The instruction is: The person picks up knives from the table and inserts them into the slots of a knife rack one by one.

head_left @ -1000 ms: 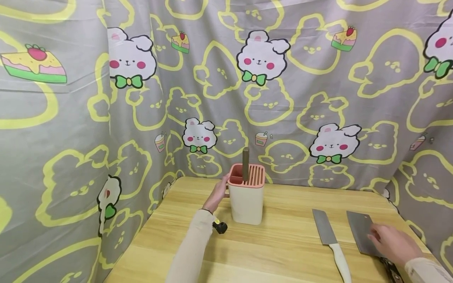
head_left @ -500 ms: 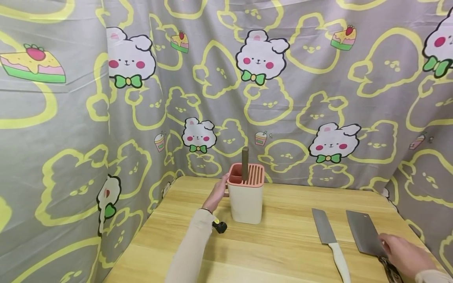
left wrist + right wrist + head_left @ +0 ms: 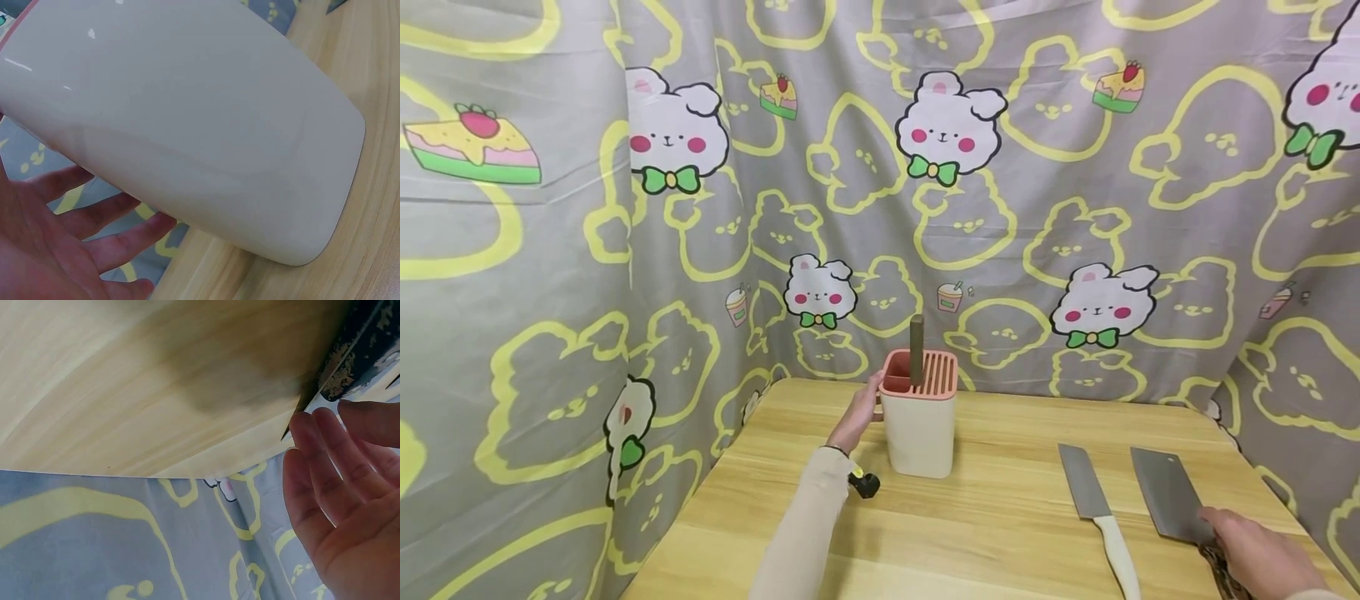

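Observation:
A cream knife holder (image 3: 919, 433) with a pink slotted top stands at the back of the wooden table (image 3: 970, 533). A dark knife handle (image 3: 916, 348) sticks up out of it. My left hand (image 3: 862, 410) lies against the holder's left side. In the left wrist view its fingers (image 3: 106, 228) are straight beside the holder's wall (image 3: 187, 119). A grey cleaver (image 3: 1167, 493) lies at the right. My right hand (image 3: 1258, 554) covers its dark handle, fingers (image 3: 325, 487) extended next to the speckled handle (image 3: 350, 353). It grips nothing that I can see.
A narrower knife with a white handle (image 3: 1096, 504) lies just left of the cleaver, blade pointing away. A printed grey and yellow curtain (image 3: 550, 292) closes in the table at the back and both sides. A small black camera mount (image 3: 865, 483) sits at my left wrist.
My right hand has slid back off the cleaver's blade toward me and now sits over its handle. The left hand and the holder have stayed put.

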`<state>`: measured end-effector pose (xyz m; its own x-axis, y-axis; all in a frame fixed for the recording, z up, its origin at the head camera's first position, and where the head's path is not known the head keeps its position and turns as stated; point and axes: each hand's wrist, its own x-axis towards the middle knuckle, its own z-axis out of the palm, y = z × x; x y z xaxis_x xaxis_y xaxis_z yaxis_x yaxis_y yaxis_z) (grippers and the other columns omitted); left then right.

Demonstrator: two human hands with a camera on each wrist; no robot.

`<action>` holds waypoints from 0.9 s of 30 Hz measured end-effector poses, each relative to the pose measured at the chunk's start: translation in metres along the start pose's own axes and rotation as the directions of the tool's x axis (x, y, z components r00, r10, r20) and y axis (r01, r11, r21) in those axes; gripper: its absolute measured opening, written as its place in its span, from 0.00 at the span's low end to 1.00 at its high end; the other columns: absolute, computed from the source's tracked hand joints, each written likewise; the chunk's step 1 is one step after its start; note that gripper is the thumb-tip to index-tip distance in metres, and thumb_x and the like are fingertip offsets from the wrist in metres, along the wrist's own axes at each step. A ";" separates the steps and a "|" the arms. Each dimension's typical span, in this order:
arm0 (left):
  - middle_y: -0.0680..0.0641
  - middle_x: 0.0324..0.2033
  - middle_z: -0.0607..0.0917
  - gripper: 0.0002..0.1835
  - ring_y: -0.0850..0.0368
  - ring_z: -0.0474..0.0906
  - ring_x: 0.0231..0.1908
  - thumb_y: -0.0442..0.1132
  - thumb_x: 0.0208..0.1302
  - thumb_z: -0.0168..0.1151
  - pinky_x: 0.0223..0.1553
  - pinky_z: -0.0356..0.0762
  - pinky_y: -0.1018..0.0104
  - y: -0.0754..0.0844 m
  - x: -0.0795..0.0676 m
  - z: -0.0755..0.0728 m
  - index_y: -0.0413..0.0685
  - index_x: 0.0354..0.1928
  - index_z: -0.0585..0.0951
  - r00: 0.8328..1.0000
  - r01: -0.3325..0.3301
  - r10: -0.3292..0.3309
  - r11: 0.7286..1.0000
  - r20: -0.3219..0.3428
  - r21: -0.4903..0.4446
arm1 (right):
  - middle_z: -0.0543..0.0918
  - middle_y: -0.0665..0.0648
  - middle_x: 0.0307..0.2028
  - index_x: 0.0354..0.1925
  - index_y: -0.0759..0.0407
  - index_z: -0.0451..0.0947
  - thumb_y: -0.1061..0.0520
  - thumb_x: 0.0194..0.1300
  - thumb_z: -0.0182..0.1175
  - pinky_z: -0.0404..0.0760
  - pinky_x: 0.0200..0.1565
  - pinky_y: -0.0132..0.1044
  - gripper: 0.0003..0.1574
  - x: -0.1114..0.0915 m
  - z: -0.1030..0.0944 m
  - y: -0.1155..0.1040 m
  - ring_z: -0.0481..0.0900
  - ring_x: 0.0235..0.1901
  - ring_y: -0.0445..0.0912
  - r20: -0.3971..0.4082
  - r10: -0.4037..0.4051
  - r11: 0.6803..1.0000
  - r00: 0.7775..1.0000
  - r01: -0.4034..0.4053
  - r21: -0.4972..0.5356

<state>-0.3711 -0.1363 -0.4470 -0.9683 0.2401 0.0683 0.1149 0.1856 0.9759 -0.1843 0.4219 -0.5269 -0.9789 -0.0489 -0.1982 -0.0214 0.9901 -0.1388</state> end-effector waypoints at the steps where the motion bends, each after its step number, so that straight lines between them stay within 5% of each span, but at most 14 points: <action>1: 0.43 0.76 0.67 0.35 0.37 0.67 0.74 0.65 0.81 0.33 0.66 0.79 0.41 0.000 0.000 0.000 0.56 0.77 0.68 1.000 0.001 -0.001 1.000 -0.002 0.001 | 0.86 0.66 0.44 0.57 0.73 0.76 0.71 0.64 0.64 0.83 0.30 0.49 0.22 0.000 0.001 0.000 0.86 0.38 0.56 -0.002 -0.004 1.000 1.000 0.004 -0.006; 8: 0.43 0.76 0.68 0.35 0.37 0.67 0.74 0.67 0.81 0.33 0.66 0.78 0.41 -0.003 -0.001 -0.001 0.57 0.78 0.67 1.000 0.007 -0.007 1.000 -0.016 -0.001 | 0.83 0.65 0.45 0.58 0.69 0.77 0.74 0.62 0.63 0.80 0.26 0.45 0.25 -0.002 0.002 -0.010 0.85 0.34 0.53 -0.044 -0.045 0.998 0.998 0.043 -0.040; 20: 0.43 0.76 0.68 0.35 0.36 0.67 0.74 0.66 0.81 0.32 0.66 0.77 0.40 -0.004 -0.001 0.001 0.56 0.78 0.67 1.000 0.006 -0.006 1.000 -0.014 0.003 | 0.84 0.56 0.43 0.51 0.58 0.81 0.67 0.61 0.68 0.85 0.32 0.54 0.19 -0.007 0.007 -0.034 0.85 0.36 0.53 -0.151 -0.142 0.977 0.978 0.114 -0.181; 27: 0.43 0.77 0.67 0.37 0.36 0.68 0.73 0.69 0.79 0.32 0.67 0.77 0.39 -0.003 -0.001 0.001 0.59 0.78 0.66 1.000 -0.005 0.005 1.000 0.000 0.000 | 0.84 0.59 0.44 0.51 0.59 0.82 0.72 0.60 0.67 0.85 0.33 0.56 0.20 -0.008 0.001 -0.029 0.84 0.37 0.56 -0.097 -0.122 0.984 0.988 0.107 -0.145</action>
<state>-0.3707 -0.1363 -0.4496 -0.9679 0.2407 0.0731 0.1196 0.1848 0.9755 -0.1761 0.3933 -0.5228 -0.9841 -0.1560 -0.0844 -0.1551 0.9878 -0.0170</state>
